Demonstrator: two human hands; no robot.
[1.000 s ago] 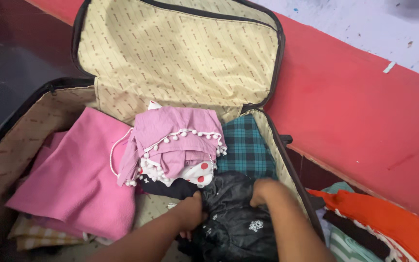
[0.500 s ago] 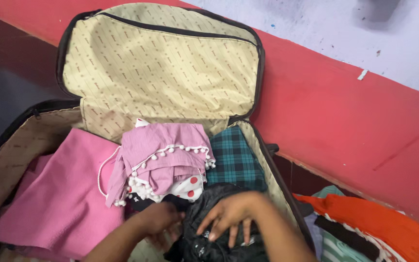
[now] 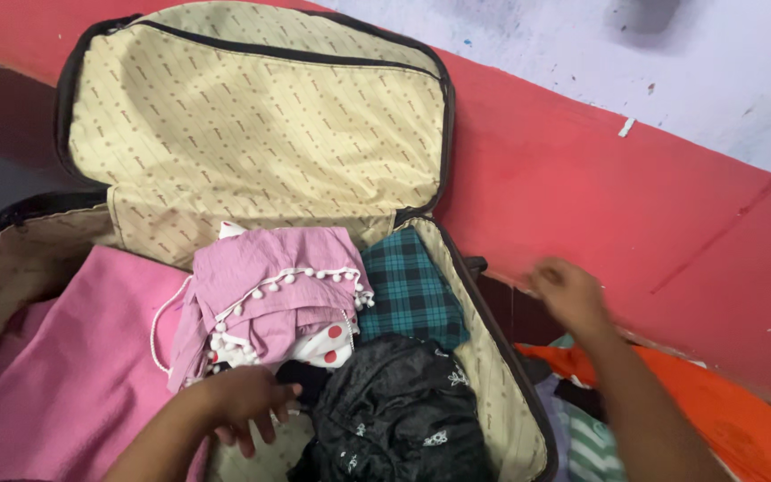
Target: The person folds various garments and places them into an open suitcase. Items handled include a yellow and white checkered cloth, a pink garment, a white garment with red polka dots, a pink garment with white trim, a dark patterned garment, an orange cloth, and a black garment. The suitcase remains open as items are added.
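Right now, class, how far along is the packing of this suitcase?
Done: pink cloth, lilac garment, checked cloth and black garment lie in the suitcase. In hand: the left hand rests beside the black garment; the right hand is out over the orange clothes, which remain outside.

Your left grip (image 3: pixel 241 402), low in the frame's centre, and your right grip (image 3: pixel 569 293), at mid right, are both bare: no gloves, rings or watch. Both forearms show no sleeves.
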